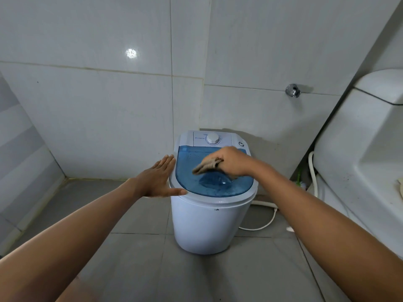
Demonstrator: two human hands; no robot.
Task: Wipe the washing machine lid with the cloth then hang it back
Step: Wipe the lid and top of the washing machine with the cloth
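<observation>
White-tiled bathroom, grey floor. Right hand grips a bunched cloth on the washing machine's blue lid, wiping; flat, open left hand steadies its left rim.

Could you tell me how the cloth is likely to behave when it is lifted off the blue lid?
The cloth looks soft and floppy: it bunches and folds under the right hand, so it would probably droop when lifted. It seems thin and light. On the smooth, glossy lid it likely slides easily.
</observation>
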